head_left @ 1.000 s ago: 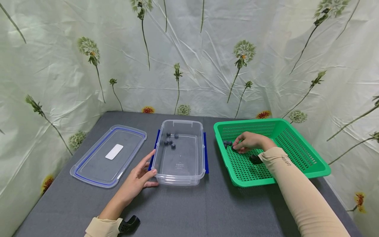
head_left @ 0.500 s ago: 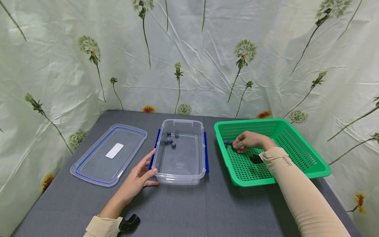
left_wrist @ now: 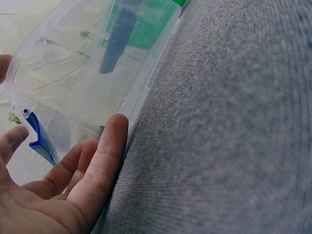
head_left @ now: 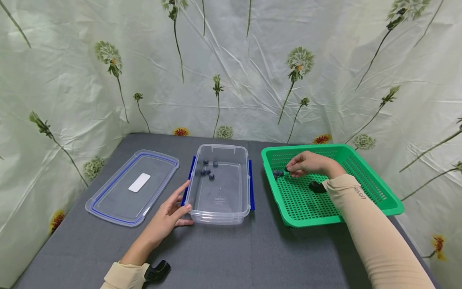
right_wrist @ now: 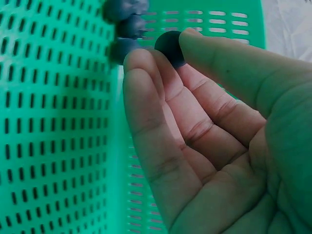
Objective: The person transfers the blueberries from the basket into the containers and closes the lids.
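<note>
My right hand (head_left: 308,163) pinches a blueberry (right_wrist: 169,48) between thumb and fingertips, over the left part of a green plastic basket (head_left: 333,221). Several other blueberries (head_left: 277,174) lie together on the basket floor by its left wall, close to the fingertips. In the middle stands a clear plastic container (head_left: 227,196) without its lid, several blueberries (head_left: 211,176) at the far left of its floor. My left hand (head_left: 167,218) rests against its near left corner, thumb at the rim and fingers fairly straight along the side, beside a blue latch (left_wrist: 41,139).
Left of the container, a clear lid (head_left: 119,200) with a blue seal and a white label lies flat on the grey tablecloth (head_left: 223,257). A blue latch (head_left: 251,184) hangs down on the container's right side. Behind the table hangs a flower-printed curtain (head_left: 249,88).
My right hand has lifted a little and moved slightly back from the basket floor, with a blueberry in its fingertips. The left hand and the container have stayed in place.
</note>
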### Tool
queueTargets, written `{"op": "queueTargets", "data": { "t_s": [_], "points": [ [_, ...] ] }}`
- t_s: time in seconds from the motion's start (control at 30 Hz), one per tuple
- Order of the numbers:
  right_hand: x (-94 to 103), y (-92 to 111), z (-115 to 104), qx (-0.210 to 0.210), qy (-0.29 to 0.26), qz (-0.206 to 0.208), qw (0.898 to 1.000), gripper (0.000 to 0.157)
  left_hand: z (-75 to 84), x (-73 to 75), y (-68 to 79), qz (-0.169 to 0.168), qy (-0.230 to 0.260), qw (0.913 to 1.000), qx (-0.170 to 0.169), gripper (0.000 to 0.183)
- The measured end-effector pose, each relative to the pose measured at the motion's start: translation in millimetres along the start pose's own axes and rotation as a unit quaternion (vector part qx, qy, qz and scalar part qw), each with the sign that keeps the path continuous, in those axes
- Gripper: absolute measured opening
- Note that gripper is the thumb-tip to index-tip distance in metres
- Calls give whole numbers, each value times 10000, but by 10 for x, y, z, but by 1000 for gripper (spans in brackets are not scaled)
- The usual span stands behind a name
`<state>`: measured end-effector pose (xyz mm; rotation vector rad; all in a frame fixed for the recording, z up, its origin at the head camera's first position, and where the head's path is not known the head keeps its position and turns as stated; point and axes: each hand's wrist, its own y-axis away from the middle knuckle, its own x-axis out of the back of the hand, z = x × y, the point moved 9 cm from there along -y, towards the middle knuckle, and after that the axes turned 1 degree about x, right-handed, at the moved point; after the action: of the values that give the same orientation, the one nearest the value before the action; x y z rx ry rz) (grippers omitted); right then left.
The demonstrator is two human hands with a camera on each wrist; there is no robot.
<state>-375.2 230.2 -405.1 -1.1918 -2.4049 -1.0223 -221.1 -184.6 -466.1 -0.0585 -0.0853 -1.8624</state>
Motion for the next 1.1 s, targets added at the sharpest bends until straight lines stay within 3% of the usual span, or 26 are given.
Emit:
{"op": "queueTargets", "data": {
  "t_s": [0.43, 0.83, 1.1],
  "points": [
    [200, 89, -330, 190, -398, 229, 9988, 44, -30, 1, -1, -6, -20, 10000, 64, 71],
    [150, 39, -716, 604, -400, 273, 9970, 40, -19, 3, 10, 33, -44, 10000, 67, 71],
    [89, -40, -937, 796, -87, 324, 9963, 40, -3, 3, 3, 28, -12, 10000, -5, 71]
  ]
}}
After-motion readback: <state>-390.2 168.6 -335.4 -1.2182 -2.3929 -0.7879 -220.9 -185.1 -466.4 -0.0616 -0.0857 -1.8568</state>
